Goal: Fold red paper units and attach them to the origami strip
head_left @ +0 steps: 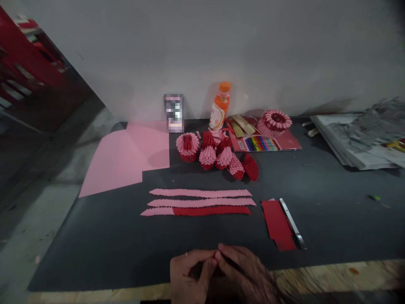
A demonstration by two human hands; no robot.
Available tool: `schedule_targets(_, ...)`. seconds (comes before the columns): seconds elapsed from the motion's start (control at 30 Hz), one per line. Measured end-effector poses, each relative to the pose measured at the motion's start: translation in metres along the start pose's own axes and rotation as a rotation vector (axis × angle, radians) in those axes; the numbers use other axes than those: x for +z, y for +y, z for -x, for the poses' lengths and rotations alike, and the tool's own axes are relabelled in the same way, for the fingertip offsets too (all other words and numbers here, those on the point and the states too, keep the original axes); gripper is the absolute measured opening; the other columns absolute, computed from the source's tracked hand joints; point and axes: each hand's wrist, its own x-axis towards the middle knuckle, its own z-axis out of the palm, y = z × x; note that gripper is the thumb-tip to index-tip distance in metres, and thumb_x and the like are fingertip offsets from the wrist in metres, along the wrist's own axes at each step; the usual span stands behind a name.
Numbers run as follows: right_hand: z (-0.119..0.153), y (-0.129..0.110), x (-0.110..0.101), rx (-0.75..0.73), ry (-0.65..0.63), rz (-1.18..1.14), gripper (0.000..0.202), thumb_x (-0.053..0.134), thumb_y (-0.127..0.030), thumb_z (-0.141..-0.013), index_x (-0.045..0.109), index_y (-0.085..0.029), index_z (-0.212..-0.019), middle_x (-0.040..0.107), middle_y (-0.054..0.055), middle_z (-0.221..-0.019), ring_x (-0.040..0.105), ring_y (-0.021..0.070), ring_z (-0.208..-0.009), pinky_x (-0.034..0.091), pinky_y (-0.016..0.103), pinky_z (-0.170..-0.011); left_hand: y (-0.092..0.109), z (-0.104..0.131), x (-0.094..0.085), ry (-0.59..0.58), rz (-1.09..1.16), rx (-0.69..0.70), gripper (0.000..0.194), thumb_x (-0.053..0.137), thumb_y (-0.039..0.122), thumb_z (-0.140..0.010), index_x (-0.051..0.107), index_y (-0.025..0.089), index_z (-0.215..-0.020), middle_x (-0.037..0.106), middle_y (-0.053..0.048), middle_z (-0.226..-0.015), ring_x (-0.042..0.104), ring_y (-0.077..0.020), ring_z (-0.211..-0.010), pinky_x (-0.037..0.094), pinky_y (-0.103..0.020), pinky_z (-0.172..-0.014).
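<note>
Near the front edge of the table, my left hand point(193, 270) and my right hand point(242, 268) meet with fingertips pressed together. A tiny bit of red paper point(215, 254) shows between the fingertips; most of it is hidden by the fingers. Beyond the hands lie three chained strips of folded paper pieces: a pink strip point(201, 194), a second pink strip point(202, 203) and a part-pink, part-red strip point(211, 211). To the right of my right hand is a stack of red paper slips point(278, 226), with a silver cutter knife point(293, 224) along its right side.
Pink sheets point(123, 156) cover the table's left part. Folded-paper shapes point(208, 154) stand mid-table, behind them an orange drink bottle point(220, 105) and a phone point(174, 113) against the wall. A paper ring point(274, 123) sits on a colour-paper pack point(284, 144); newspapers point(357, 143) lie right.
</note>
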Motion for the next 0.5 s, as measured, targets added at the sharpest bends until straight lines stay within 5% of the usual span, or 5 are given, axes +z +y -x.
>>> schedule_targets(0.07,-0.004,0.002,-0.004,-0.07,-0.13,0.102,0.036,0.058,-0.035,-0.11,0.089,-0.052,-0.108,0.095,-0.011,-0.112,0.091,0.0154,-0.087,0.065,0.016,-0.073,0.001,-0.001,0.0,-0.029,0.011,-0.054,0.045,0.075,0.073,-0.093,0.093,0.038,-0.072,0.086,-0.003,-0.059,0.079,-0.0261,-0.052,0.066,-0.034,-0.053)
schedule_targets(0.2,-0.004,0.0,-0.005,0.069,-0.038,-0.01,0.029,0.071,-0.041,-0.106,0.085,-0.04,-0.132,0.093,-0.002,-0.093,0.088,0.0142,-0.068,0.071,0.014,-0.065,0.002,-0.001,0.003,-0.042,0.015,-0.089,0.048,0.073,0.07,-0.096,0.09,0.034,-0.07,0.081,-0.002,-0.055,0.074,-0.0236,-0.048,0.061,-0.032,-0.05)
schedule_targets(0.27,-0.002,-0.005,0.0,0.132,-0.06,0.003,0.03,0.085,-0.043,-0.097,0.086,-0.037,-0.125,0.091,-0.002,-0.089,0.088,0.0179,-0.067,0.074,0.019,-0.064,0.0,0.001,0.006,0.004,0.015,-0.04,0.04,0.074,0.064,-0.097,0.092,0.036,-0.075,0.086,-0.002,-0.062,0.078,-0.0242,-0.053,0.065,-0.033,-0.055)
schedule_targets(0.33,0.0,-0.009,0.007,0.163,-0.006,0.066,0.014,0.08,-0.039,-0.099,0.088,-0.038,-0.11,0.09,-0.003,-0.087,0.088,0.0193,-0.069,0.075,0.021,-0.066,-0.003,0.004,0.009,0.044,0.015,0.001,0.032,0.076,0.057,-0.098,0.092,0.038,-0.078,0.089,-0.002,-0.068,0.081,-0.025,-0.057,0.067,-0.033,-0.058)
schedule_targets(0.5,-0.003,-0.016,0.017,0.159,0.024,0.132,0.015,0.074,-0.029,-0.1,0.088,-0.035,-0.102,0.09,-0.003,-0.083,0.088,0.0172,-0.068,0.072,0.017,-0.066,-0.009,0.007,0.014,0.077,0.031,-0.061,0.022,0.08,0.052,-0.095,0.093,0.037,-0.086,0.093,-0.002,-0.079,0.087,-0.0269,-0.069,0.072,-0.033,-0.068)
